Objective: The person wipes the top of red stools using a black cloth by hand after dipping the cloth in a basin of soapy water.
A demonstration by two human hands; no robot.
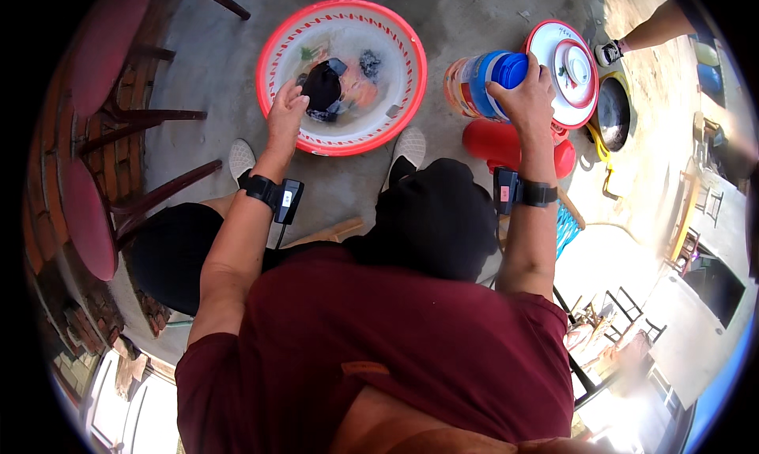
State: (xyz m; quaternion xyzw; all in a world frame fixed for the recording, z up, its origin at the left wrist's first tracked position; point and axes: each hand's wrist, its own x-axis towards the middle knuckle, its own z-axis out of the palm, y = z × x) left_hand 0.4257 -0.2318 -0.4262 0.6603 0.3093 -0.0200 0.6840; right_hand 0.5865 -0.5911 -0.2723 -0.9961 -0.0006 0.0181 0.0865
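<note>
My left hand (pixel 284 117) hovers at the left rim of a red-and-white basin (pixel 270 42), fingers loosely spread and nothing visible in them. Water fills the basin's lower part. A black cloth item (pixel 322 89) lies in it beside my fingertips; whether they touch it is unclear. Other submerged items, one dark and some reddish, look blurred. To the right, my right hand (pixel 525 95) grips a plastic container (pixel 474 86) by its blue cap (pixel 510 69). The container tilts, its body bearing a printed label.
Red-rimmed white dishware (pixel 545 56) sits stacked at the right, above red plastic objects (pixel 489 142). A dark pan (pixel 614 113) lies beyond, near another person's leg (pixel 658 27). Pink-seated chairs (pixel 89 217) line the brick wall at the left. My shoes (pixel 409 145) flank the basin.
</note>
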